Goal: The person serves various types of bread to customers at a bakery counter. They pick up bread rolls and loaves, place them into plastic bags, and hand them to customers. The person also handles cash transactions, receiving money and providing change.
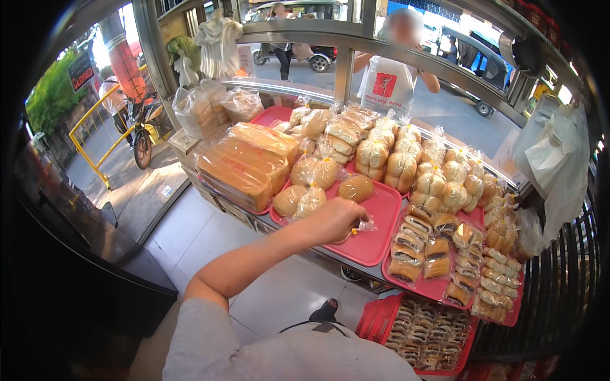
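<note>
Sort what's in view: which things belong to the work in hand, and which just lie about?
In the work:
- left hand
- clear plastic it pinches
- red tray beneath
- round bun beside

Seemingly apart:
- hanging white bags
- yellow railing
- motorcycle

Left hand (346, 220) — grip partly hidden, grey shirt (286, 360) cropped, onlooker's face (402, 29) blurred

The red tray (383, 230) lies bare rightward, bagged buns (323, 171) crowding left and beyond.

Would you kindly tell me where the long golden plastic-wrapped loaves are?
In the head view, the long golden loaves lie left of the left hand, beside round brown bagged buns.
</note>
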Available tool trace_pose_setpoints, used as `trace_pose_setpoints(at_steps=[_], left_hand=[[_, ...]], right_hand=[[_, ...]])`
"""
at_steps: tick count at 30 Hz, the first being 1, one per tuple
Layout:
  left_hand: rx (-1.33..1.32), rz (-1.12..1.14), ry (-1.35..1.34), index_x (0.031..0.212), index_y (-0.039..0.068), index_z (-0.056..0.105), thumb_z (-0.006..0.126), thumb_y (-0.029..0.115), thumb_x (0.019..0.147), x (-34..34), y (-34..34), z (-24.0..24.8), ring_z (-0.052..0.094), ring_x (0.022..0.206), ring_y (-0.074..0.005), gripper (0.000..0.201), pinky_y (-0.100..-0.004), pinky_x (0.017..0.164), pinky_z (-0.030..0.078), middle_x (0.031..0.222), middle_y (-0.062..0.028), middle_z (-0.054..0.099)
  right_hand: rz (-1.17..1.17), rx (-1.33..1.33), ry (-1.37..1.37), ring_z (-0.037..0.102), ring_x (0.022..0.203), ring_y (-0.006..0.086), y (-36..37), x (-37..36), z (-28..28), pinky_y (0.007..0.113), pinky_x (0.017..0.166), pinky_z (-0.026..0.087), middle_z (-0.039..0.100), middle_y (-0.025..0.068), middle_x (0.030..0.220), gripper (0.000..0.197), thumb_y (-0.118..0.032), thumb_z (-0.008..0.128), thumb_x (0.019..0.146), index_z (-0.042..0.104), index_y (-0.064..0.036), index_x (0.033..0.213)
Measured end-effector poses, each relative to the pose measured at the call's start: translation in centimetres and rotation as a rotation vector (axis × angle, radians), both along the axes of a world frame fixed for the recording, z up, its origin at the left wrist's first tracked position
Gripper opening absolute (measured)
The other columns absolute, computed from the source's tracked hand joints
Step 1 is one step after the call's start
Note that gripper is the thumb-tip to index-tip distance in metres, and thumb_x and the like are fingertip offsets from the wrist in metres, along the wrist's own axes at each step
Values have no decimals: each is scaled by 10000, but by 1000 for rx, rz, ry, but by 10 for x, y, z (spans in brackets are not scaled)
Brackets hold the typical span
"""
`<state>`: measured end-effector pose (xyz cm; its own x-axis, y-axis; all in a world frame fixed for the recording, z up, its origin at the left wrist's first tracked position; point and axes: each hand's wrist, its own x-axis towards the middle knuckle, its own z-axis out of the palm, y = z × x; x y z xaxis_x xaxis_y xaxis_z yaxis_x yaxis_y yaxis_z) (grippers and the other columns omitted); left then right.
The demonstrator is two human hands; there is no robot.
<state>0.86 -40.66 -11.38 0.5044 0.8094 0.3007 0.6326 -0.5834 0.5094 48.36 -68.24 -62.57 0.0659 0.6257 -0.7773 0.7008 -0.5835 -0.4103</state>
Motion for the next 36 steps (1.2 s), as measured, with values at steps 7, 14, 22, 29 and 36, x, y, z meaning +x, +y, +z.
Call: trace_pose_setpoints(at_steps=[7, 14, 22, 29, 36], left_hand=[[542, 56, 145, 909, 95, 698, 645, 63, 802, 40, 198, 120, 695, 748, -288, 124, -383, 667, 549, 798, -127, 702], [763, 196, -173, 1042, 56, 646, 559, 18, 893, 50, 384, 198, 698, 880, -289, 177, -363, 745, 533, 904, -161, 705], [617, 10, -539, 831, 20, 645, 532, 63, 909, 76, 567, 210, 565, 507, -132, 144, -290, 467, 427, 593, -46, 599], [745, -67, -184, 838, 4, 666, 493, 92, 887, 69, 593, 198, 679, 784, -271, 200, -388, 685, 510, 906, -181, 683], [1042, 314, -327, 1312, 10, 502, 565, 258, 925, 33, 592, 180, 395, 1310, -385, 464, -438, 1073, 346, 1324, -262, 491]], right_hand=[[-159, 123, 132, 661, 777, 249, 161, -51, 42, 398, 650, 538, 656, 148, 873, 236, -165, 582, 831, 657, -37, 1014], [-440, 299, 282, 653, 799, 245, 255, -84, 113, 395, 667, 540, 650, 143, 897, 251, -175, 574, 847, 646, -37, 1044], [-678, 190, 113, 644, 824, 240, 188, -91, 93, 392, 686, 543, 644, 138, 924, 269, -185, 563, 866, 634, -36, 1079], [-916, 26, 47, 636, 846, 235, 83, -104, 72, 390, 703, 545, 638, 133, 948, 285, -194, 554, 882, 624, -36, 1109], [-1073, 9, 56, 628, 868, 230, 44, -142, 77, 388, 720, 548, 632, 128, 972, 301, -204, 545, 899, 613, -36, 1139]])
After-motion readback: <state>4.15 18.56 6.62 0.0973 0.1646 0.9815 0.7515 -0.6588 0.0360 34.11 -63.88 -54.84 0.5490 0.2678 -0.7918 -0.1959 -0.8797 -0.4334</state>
